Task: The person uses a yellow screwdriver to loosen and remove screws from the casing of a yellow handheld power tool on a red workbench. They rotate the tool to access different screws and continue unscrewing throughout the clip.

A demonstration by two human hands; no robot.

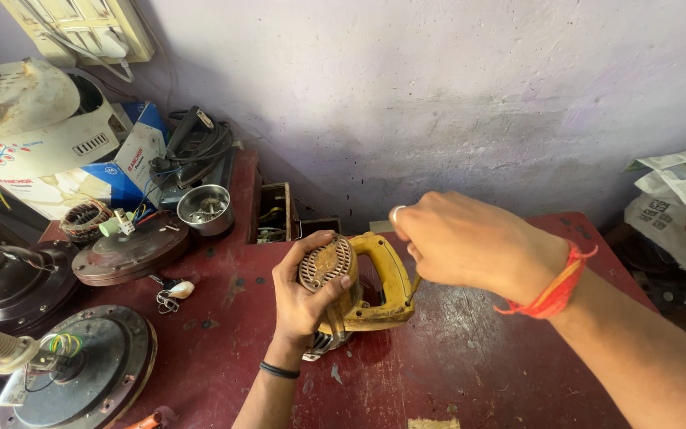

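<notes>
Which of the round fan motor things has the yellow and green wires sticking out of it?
The big dark disc at the bottom left corner. The brown disc farther back has a white connector on it instead.

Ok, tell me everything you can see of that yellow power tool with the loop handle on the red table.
The yellow power tool looks like worn, grimy plastic, standing on end on the scuffed red table. Its round, brownish vented end cap faces up, and a closed loop handle juts rightward. A metal part shows at its base. The left hand wraps around the body just below the cap; the right hand is at the handle, hiding part of it.
</notes>
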